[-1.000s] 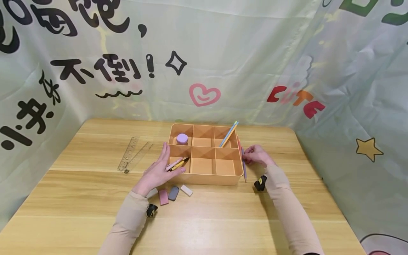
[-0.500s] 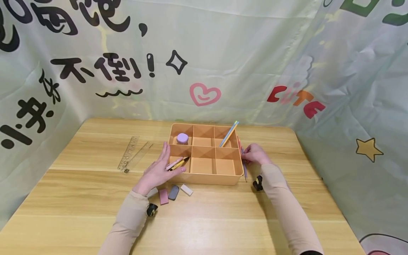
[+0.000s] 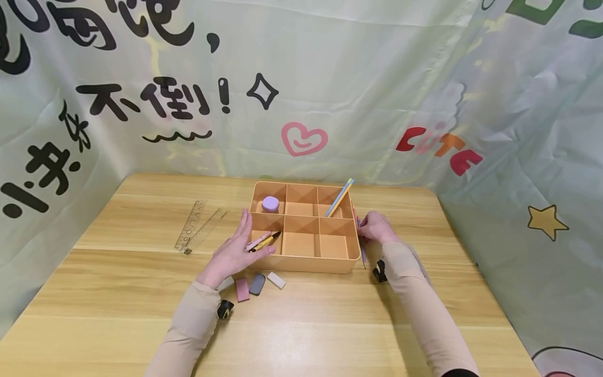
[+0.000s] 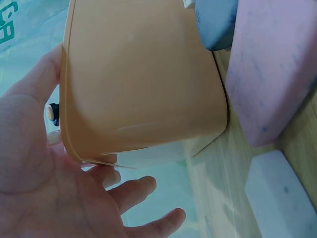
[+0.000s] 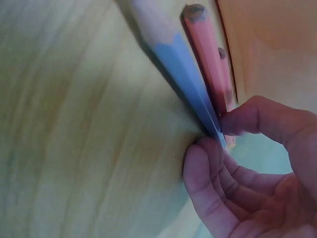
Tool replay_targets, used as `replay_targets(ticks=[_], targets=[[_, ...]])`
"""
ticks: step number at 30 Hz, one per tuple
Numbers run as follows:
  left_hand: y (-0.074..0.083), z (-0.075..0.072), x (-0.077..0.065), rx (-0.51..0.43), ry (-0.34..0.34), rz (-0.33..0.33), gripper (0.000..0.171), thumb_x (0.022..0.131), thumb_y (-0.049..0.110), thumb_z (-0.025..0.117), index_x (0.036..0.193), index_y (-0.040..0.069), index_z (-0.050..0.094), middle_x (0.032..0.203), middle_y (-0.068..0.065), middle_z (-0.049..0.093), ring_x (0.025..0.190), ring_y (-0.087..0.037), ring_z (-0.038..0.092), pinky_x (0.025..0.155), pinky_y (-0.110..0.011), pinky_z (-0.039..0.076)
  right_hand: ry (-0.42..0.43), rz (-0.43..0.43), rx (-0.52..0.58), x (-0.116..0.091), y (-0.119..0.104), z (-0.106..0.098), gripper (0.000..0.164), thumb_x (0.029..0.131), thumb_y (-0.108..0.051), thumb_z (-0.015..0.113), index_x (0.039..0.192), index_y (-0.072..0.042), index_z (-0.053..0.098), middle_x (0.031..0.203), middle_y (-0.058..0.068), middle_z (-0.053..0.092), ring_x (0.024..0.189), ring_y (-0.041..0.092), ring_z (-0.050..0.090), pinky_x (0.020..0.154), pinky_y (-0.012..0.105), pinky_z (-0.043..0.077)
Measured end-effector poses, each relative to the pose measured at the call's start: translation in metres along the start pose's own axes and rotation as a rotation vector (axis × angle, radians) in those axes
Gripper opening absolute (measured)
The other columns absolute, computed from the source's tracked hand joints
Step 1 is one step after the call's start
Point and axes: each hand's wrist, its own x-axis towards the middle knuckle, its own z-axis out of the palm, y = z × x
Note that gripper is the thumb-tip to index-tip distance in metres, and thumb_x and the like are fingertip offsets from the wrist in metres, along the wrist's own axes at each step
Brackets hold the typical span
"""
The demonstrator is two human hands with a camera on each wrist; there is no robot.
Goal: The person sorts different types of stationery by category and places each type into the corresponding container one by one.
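Note:
An orange six-compartment organizer box (image 3: 306, 265) stands on the wooden table. My left hand (image 3: 237, 248) rests at its front left corner, thumb across the front rim and the other fingers extended along the left side. By the box's right wall, my right hand (image 3: 375, 228) pinches a blue-purple pencil (image 5: 183, 69) between thumb and fingertips, with the pencil lying low along the tabletop. Between that pencil and the box wall lie red pencils (image 5: 204, 52). A pink pen and a yellow pen (image 3: 267, 241) lean in the front left compartment, partly behind my left thumb.
Several erasers, among them a pink eraser (image 3: 242, 290) and a grey eraser (image 3: 257, 284), lie before the box. Clear rulers (image 3: 190, 225) lie to its left. A purple round-topped item (image 3: 270, 204) and slanted pencils (image 3: 339, 198) occupy back compartments. A printed curtain (image 3: 358, 78) hangs behind.
My right hand has shifted slightly left toward the box wall, its forearm swinging a little left. The left hand and the box stay in place.

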Motion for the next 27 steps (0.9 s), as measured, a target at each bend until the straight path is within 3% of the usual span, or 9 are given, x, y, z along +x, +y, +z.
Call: replay_targets(ticks=[5,11,14,18,22,27], targets=[[0.002,-0.001,-0.001,-0.002,-0.002,-0.003,0.11,0.092,0.059,0.063,0.161,0.016,-0.012,0.166,0.005,-0.026,0.144,-0.051,0.035,0.116,-0.067,0.028,0.023,-0.013,-0.029,-0.001,-0.002,0.0,0.02,0.083,-0.011,0.068,0.094,0.005,0.066,0.072,0.012,0.071,0.052,0.01,0.062,0.055,0.025,0.055],[0.001,-0.001,-0.001,-0.001,-0.001,-0.004,0.11,0.092,0.06,0.062,0.16,0.016,-0.012,0.166,0.005,-0.026,0.145,-0.05,0.036,0.117,-0.067,0.028,0.04,-0.043,-0.124,0.0,-0.008,-0.001,0.016,0.08,-0.014,0.065,0.069,-0.003,0.065,0.057,0.005,0.065,0.054,0.017,0.06,0.057,0.027,0.047],[0.001,-0.001,-0.001,0.002,-0.002,-0.005,0.11,0.092,0.061,0.062,0.16,0.017,-0.013,0.166,0.006,-0.026,0.144,-0.05,0.036,0.116,-0.066,0.029,0.04,-0.05,-0.138,0.001,-0.01,-0.002,0.015,0.08,-0.015,0.065,0.07,-0.003,0.064,0.058,0.005,0.064,0.058,0.019,0.06,0.06,0.028,0.047],[0.0,0.0,0.0,0.006,-0.005,-0.005,0.11,0.092,0.061,0.061,0.16,0.018,-0.014,0.166,0.006,-0.027,0.143,-0.051,0.037,0.113,-0.065,0.035,0.009,-0.024,-0.075,0.0,-0.007,-0.004,0.017,0.084,-0.013,0.066,0.085,0.004,0.068,0.067,0.01,0.07,0.056,0.015,0.063,0.06,0.027,0.053],[0.0,0.0,0.0,0.01,-0.003,-0.003,0.11,0.092,0.062,0.061,0.16,0.018,-0.014,0.166,0.006,-0.027,0.142,-0.052,0.038,0.108,-0.064,0.04,-0.016,-0.013,0.063,-0.004,-0.003,-0.007,0.02,0.088,-0.008,0.068,0.094,0.01,0.066,0.075,0.017,0.072,0.054,0.01,0.064,0.058,0.026,0.057],[0.0,0.0,0.001,-0.003,-0.002,0.004,0.11,0.092,0.06,0.061,0.16,0.018,-0.014,0.166,0.006,-0.027,0.142,-0.05,0.039,0.116,-0.067,0.028,0.015,-0.023,0.207,-0.01,-0.001,-0.015,0.024,0.089,-0.007,0.067,0.103,0.012,0.062,0.081,0.019,0.073,0.057,0.008,0.065,0.06,0.026,0.059]])
